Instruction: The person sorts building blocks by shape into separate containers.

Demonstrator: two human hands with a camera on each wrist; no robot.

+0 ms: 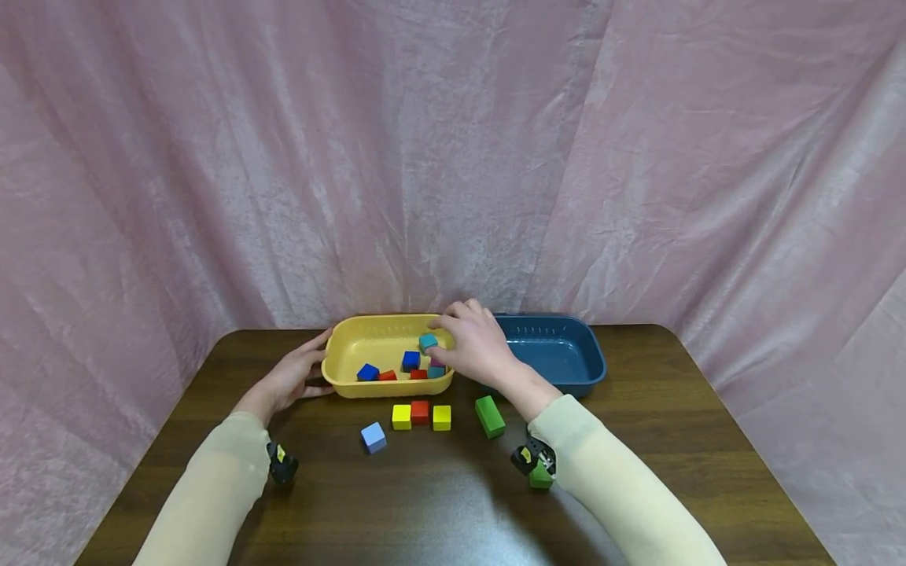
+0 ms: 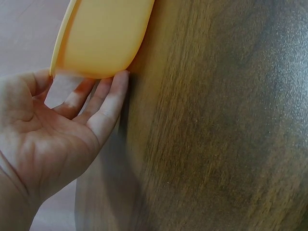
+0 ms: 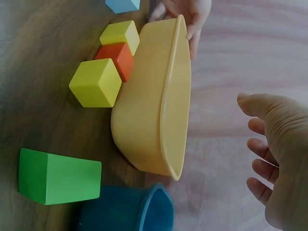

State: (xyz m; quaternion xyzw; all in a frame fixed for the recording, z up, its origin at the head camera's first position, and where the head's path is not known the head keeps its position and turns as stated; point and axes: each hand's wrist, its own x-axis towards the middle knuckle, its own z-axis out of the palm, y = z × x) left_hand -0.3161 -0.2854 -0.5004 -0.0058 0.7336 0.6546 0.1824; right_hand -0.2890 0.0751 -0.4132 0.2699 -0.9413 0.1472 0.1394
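Note:
A yellow plastic basket (image 1: pixel 385 387) stands at the back of the table with red, blue, teal and pink blocks in it. At its left end my left hand (image 1: pixel 296 376) holds it, thumb at the rim and fingertips against the end wall (image 2: pixel 108 45). Over the basket's right end is my right hand (image 1: pixel 477 342), fingers spread apart and nothing between them in the right wrist view. A teal cube (image 1: pixel 428 342) shows just beside that hand's thumb. The hand hides part of the basket's right rim.
To the right sits a dark blue basket (image 1: pixel 593 377), partly behind my right hand. In front of the yellow basket lie two yellow cubes (image 1: pixel 442 418), a red cube (image 1: pixel 420 413) and a light blue cube (image 1: pixel 373 438). A green block (image 1: pixel 490 417) and another green piece (image 1: pixel 540 476) are further right.

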